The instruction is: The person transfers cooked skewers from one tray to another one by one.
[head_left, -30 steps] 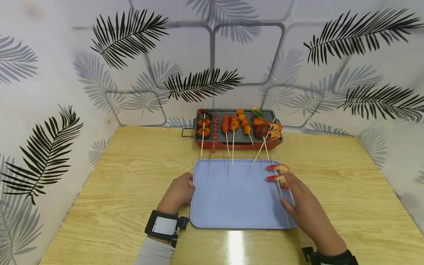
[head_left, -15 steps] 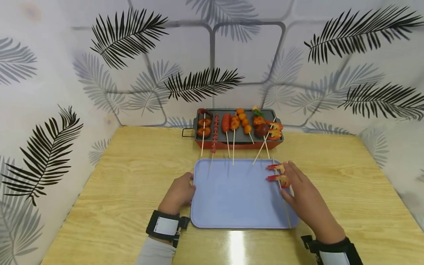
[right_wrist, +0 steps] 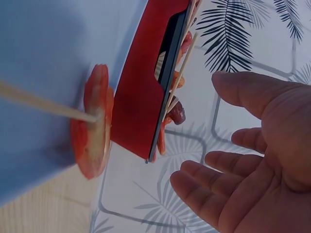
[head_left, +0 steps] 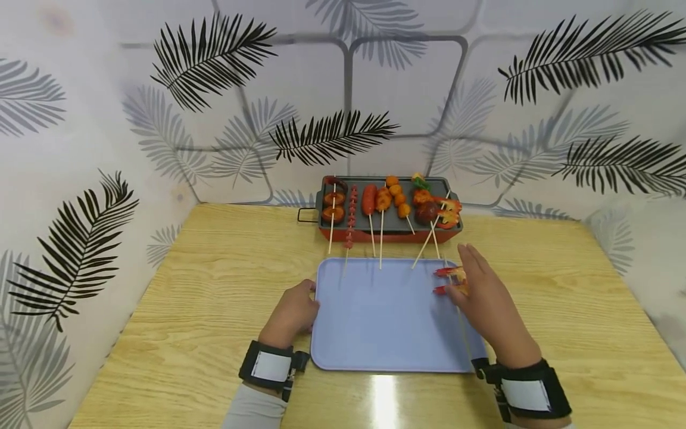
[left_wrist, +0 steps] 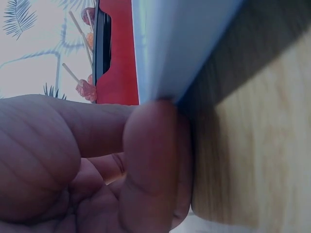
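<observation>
A pale blue tray (head_left: 370, 322) lies on the wooden table in front of the person. At its left edge my left hand (head_left: 292, 313) grips the rim, with fingertips right at the edge in the left wrist view. Along the tray's right side lies a prawn skewer (right_wrist: 95, 121), two red and orange prawns on a thin stick. Over that side is my right hand (head_left: 485, 304), fingers spread and straight, partly hiding the prawns in the head view. Nothing is between its fingers in the right wrist view.
Behind the tray stands a red and black tabletop grill (head_left: 396, 237) with a wire handle (head_left: 307, 215) on its left. Several skewers lie across it, including a sausage (head_left: 370, 199), orange balls (head_left: 398, 193) and more prawns (head_left: 449, 219). Several sticks jut over the tray's far edge.
My right hand has risen off the prawn skewer and moved a little forward, its wrist strap coming further into view. The left hand stays at the tray's edge.
</observation>
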### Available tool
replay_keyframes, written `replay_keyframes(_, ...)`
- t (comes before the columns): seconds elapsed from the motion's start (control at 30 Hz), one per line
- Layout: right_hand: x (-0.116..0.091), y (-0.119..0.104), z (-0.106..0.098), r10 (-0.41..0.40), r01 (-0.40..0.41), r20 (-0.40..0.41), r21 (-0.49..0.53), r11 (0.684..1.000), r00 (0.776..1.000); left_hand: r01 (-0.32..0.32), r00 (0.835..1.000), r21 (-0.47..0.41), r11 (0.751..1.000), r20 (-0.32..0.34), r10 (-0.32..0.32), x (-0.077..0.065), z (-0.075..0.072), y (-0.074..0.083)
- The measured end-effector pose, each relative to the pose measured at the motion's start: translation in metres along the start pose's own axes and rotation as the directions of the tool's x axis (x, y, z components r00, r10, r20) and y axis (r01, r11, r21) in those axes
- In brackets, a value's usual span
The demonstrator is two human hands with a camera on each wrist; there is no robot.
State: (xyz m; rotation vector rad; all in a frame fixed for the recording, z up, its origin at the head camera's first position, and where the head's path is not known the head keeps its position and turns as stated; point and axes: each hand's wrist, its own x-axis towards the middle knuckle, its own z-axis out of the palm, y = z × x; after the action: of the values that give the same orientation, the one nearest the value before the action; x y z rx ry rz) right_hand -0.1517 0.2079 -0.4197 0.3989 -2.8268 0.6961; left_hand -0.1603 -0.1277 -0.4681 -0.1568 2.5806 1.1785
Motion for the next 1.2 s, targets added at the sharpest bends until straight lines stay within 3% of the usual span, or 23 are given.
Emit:
replay_keyframes(0.27, 0.019, -0.002, 0.004, 0.092, -0.093, 0.012, 0.066, 0.994, 0.996, -0.002, 1.0, 0.008, 1.0, -0.005, 0.002, 0.001, 0.001, 0.0)
replay_keyframes(0.4, 0.027, -0.004, 0.007, 0.184, -0.187, 0.039, 0.059, 0.981, 0.982, 0.001, 1.0, -0.001, 1.0, -0.004, -0.001, 0.002, 0.001, 0.001)
replay_keyframes(0.6, 0.042, -0.01, 0.011, 0.249, -0.251, 0.039, 0.07, 0.965, 0.968, -0.007, 1.0, 0.003, 1.0, -0.001, 0.007, 0.001, 0.0, 0.002)
replay_keyframes(0.77, 0.054, -0.015, 0.018, 0.303, -0.311, 0.093, 0.093, 0.946, 0.948, 0.006, 1.0, 0.008, 1.0, 0.002, -0.006, 0.0, -0.001, 0.001)
replay_keyframes(1.2, 0.061, -0.013, 0.033, 0.328, -0.339, 0.103, 0.117, 0.934, 0.939, 0.007, 1.0, 0.007, 1.0, -0.002, -0.007, 0.001, 0.0, 0.0)
